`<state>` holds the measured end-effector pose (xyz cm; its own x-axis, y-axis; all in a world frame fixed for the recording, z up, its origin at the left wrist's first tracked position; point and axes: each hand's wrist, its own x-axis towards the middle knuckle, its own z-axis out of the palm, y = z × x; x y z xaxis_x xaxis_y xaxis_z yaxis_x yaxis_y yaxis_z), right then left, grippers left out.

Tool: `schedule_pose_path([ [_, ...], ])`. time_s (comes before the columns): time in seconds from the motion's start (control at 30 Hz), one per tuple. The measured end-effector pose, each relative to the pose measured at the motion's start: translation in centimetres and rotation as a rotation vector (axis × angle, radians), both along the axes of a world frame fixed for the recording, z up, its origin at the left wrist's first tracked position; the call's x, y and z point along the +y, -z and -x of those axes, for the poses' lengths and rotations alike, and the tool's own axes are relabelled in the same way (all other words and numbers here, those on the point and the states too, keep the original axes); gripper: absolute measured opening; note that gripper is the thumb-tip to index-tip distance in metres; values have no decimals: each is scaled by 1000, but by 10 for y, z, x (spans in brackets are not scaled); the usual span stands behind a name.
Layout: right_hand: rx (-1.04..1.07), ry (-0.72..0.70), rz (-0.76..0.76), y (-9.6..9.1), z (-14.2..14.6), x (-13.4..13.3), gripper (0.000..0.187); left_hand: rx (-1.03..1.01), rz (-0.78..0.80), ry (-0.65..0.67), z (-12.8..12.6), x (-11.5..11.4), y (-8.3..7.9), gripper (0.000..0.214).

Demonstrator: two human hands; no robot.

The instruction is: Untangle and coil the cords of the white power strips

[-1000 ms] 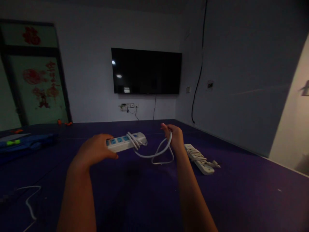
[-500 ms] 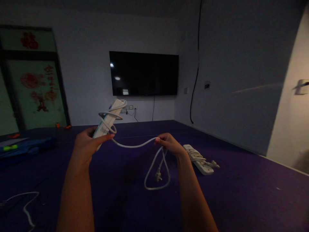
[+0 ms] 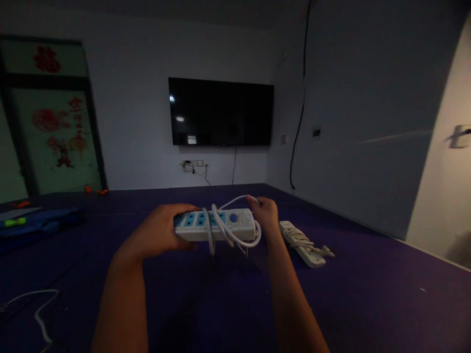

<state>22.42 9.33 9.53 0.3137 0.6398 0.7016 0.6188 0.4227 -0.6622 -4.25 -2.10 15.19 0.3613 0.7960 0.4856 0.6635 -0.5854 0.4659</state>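
A white power strip (image 3: 241, 222) with blue sockets and a round blue button is held level above the purple floor. My left hand (image 3: 162, 229) is closed around its left end. White cord (image 3: 221, 225) loops loosely round the strip's middle and right end. Just behind the right end, my right hand (image 3: 265, 212) pinches the cord between thumb and fingers. The cord's plug is hidden behind the strip and hand. To the right of my right forearm lies a second white power strip (image 3: 314, 258), its cord wrapped round it and its plug sticking out.
Purple matting (image 3: 353, 304) covers the floor. A loose white cable (image 3: 42, 321) lies at the lower left. Blue cloth (image 3: 55, 220) with a bright green item (image 3: 15, 222) is farther left. A television (image 3: 222, 113) hangs on the back wall, and a black cable (image 3: 300, 117) runs down the right wall.
My left hand has turned the strip from steeply tilted to level, socket side facing me, and brought it right and lower. The plug no longer shows hanging below my right hand.
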Motion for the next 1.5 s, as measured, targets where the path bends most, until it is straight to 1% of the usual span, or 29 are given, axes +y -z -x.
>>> schedule_pose_path([
  [0.07, 60, 78, -54, -2, -1, -1, 52, 99, 49, 6, -4, 2, 2, 59],
  [0.13, 126, 100, -110, -5, 0, -4, 53, 184, 92, -6, -8, 5, 4, 53],
  [0.2, 183, 105, -159, -8, 1, -7, 54, 248, 119, -51, -11, 9, 7, 48],
  [0.37, 244, 120, -266, -19, 6, -19, 54, 313, 123, -245, -9, 19, 10, 37],
  [0.57, 181, 183, -360, -28, 8, -32, 51, 403, 87, -488, 4, 30, 12, 43],
  [0.63, 171, 183, -367, -30, 7, -35, 52, 379, 93, -582, 9, 32, 12, 45],
  [0.7, 186, 178, -359, -31, 7, -36, 52, 310, 82, -683, 12, 34, 12, 46],
  [0.77, 212, 162, -338, -31, 7, -36, 53, 197, 46, -775, 14, 35, 11, 49],
  [0.87, 212, 148, -272, -29, 6, -34, 52, -21, -51, -883, 18, 37, 10, 61],
  [0.93, 186, 175, -217, -27, 6, -32, 53, -186, -102, -880, 22, 37, 9, 69],
  [0.97, 173, 197, -191, -25, 6, -31, 53, -282, -111, -848, 24, 37, 9, 72],
  [1.03, 156, 244, -145, -22, 5, -28, 53, -469, -107, -710, 27, 35, 9, 72],
  [1.1, 154, 280, -111, -21, 4, -27, 54, -600, -100, -528, 26, 32, 8, 70],
  [1.17, 162, 299, -92, -20, 3, -27, 53, -651, -99, -401, 22, 29, 7, 69],
  [1.2, 168, 305, -86, -20, 2, -27, 53, -668, -107, -377, 19, 28, 7, 69],
  [1.23, 178, 311, -79, -20, 1, -27, 52, -684, -121, -379, 15, 27, 6, 70],
  [1.3, 200, 328, -48, -19, -1, -28, 51, -720, -172, -436, 6, 27, 5, 70],
  [1.37, 213, 356, 15, -18, -5, -28, 50, -779, -230, -505, -1, 27, 3, 67],
  [1.4, 212, 368, 56, -17, -7, -28, 49, -825, -250, -518, -4, 26, 2, 65],
  [1.5, 192, 379, 174, -12, -11, -25, 48, -1006, -262, -494, -7, 24, -1, 55],
])
